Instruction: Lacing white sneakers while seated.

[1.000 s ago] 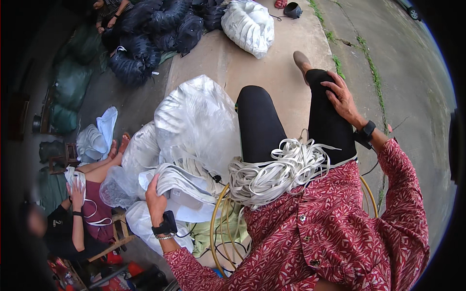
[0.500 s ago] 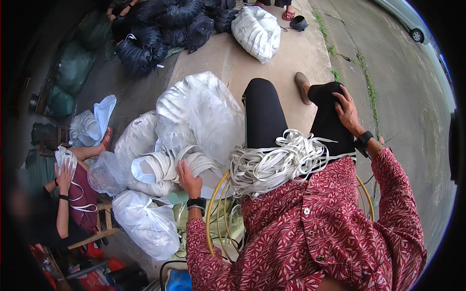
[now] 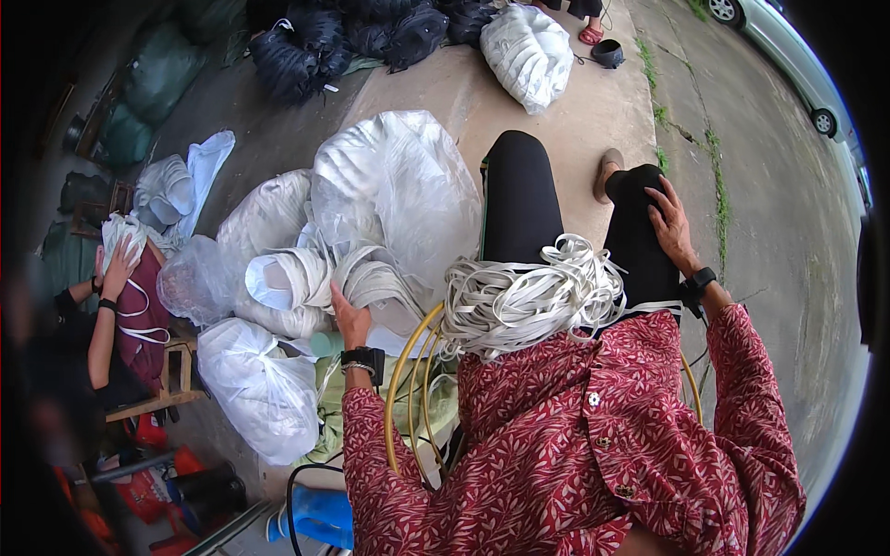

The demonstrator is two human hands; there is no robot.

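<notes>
Left hand: a second ago the hand [image 3: 351, 322] was at the left end of a pale stack; now it is at the lower left edge of the nearer stack [image 3: 378, 285], fingertips against it; whether they clamp it or only touch, I cannot tell.
Right hand: the hand [image 3: 674, 227] lies on the right knee as before; fingers a little apart, nothing held.
Curved pale stacks: two, side by side in the heap left of the lap, where one showed plainly a second ago; the farther stack [image 3: 306, 281] has a bluish-white end.
White cord: one tangled bundle [image 3: 533, 298] across the lap, in the same place as earlier.
Clear bags: one big bag [image 3: 408, 176] above the stacks; one knotted bag [image 3: 258, 389] below them.
Wristbands: one dark band on each of the wearer's wrists.
Car: one, silver [image 3: 788, 60]; a mere corner earlier, much of its side now.
Edges: a yellow hoop [image 3: 397, 394] curves close right of the left wrist, the big bag bounds the stacks above; grey paving [image 3: 783, 222] stretches out beyond the right arm, past a line of weeds.
</notes>
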